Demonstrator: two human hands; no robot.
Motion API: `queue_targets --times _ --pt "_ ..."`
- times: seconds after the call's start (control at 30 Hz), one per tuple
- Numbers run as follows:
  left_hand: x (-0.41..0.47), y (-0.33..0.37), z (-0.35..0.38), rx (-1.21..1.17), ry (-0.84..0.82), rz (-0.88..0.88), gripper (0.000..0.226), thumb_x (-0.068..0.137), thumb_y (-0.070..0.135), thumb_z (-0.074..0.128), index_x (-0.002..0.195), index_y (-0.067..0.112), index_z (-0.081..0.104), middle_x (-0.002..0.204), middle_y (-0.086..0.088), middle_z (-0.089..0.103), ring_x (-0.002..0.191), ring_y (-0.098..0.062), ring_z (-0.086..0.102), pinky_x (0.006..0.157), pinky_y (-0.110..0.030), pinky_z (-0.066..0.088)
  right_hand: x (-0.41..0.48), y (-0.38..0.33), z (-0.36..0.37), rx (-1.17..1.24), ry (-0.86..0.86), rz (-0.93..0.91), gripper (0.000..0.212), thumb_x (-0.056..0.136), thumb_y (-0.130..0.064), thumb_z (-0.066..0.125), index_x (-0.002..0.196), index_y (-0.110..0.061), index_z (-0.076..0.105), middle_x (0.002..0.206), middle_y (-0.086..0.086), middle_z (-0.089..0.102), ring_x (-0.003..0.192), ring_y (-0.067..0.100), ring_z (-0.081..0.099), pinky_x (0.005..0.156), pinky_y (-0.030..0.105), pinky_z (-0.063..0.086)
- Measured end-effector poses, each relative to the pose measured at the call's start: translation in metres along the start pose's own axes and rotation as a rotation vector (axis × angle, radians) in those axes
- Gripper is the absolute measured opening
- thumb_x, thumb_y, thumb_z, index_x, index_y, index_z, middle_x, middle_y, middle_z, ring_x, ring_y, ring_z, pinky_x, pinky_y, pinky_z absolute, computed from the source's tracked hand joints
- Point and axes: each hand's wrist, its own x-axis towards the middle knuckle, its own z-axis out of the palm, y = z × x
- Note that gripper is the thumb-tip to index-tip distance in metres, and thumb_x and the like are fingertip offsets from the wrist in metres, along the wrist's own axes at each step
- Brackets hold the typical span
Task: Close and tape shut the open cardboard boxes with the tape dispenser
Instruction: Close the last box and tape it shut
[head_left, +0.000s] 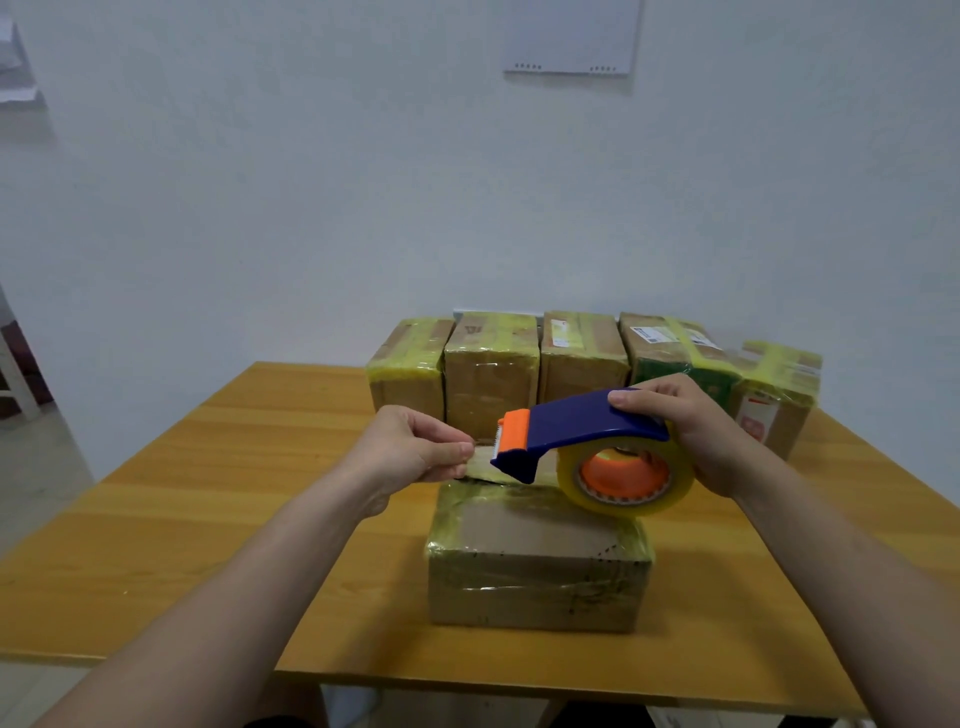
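Right grip (696, 431) was curled round the tape dispenser (571, 423), held just above the near box (535, 571); left grip (410, 447) pinched the loose tape end (482, 456) by the orange cutter. Five boxes (491, 374) along the back of the surface (208, 493) looked taped already. I judged this closed one the last: brown cardboard, glossy yellowish tape on its edges, its top middle bare.

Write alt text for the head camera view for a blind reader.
A right hand holds a blue tape dispenser above a cardboard box on a wooden table while the left hand pinches its tape end. Five taped boxes stand behind.
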Motion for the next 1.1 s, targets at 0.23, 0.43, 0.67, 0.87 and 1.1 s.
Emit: queue_targets --times 0.23,0.43,0.67,0.87,1.1 --pt "-0.003 -0.011 -0.002 0.019 0.0 -0.034 0.008 0.083 0.004 0.082 0.092 0.005 0.083 0.085 -0.013 0.079 0.073 -0.014 0.075 0.066 -0.022 0.06 0.001 -0.004 -0.007 -0.12 -0.057 0.063 0.066 0.07 -0.057 0.072 0.089 0.006 0.072 0.089 0.02 0.073 0.08 0.023 0.068 0.081 0.037 0.051" --pt "-0.005 -0.011 0.004 0.204 0.04 0.04 0.005 0.086 0.007 0.082 0.091 0.006 0.081 0.079 -0.012 0.079 0.07 -0.016 0.075 0.062 -0.021 0.057 0.006 -0.012 0.003 -0.224 -0.028 0.074 0.048 0.075 -0.051 0.07 0.084 -0.005 0.079 0.082 0.018 0.074 0.076 0.027 0.067 0.083 0.043 0.052" --pt "0.0 -0.014 0.012 0.466 0.13 0.113 0.006 0.085 0.019 0.086 0.082 0.018 0.081 0.069 0.0 0.077 0.066 -0.012 0.075 0.063 -0.025 0.061 0.018 -0.021 0.016 -0.406 -0.036 0.113 0.036 0.092 -0.04 0.07 0.076 -0.009 0.078 0.068 0.005 0.071 0.063 0.013 0.061 0.07 0.032 0.048" --pt "0.002 -0.008 0.017 0.576 0.153 0.101 0.008 0.086 0.022 0.085 0.079 0.021 0.08 0.069 0.003 0.076 0.063 -0.007 0.074 0.063 -0.027 0.064 0.025 -0.028 0.019 -0.46 -0.047 0.134 0.036 0.09 -0.041 0.071 0.08 -0.008 0.08 0.08 0.014 0.074 0.082 0.03 0.069 0.084 0.047 0.056" --pt "0.005 -0.006 0.02 0.661 0.154 0.07 0.01 0.085 0.021 0.085 0.078 0.022 0.079 0.077 0.003 0.075 0.067 -0.008 0.073 0.065 -0.028 0.065 0.037 -0.031 0.018 -0.502 -0.098 0.184 0.04 0.086 -0.049 0.072 0.08 -0.01 0.08 0.08 0.011 0.074 0.076 0.021 0.065 0.076 0.037 0.051"
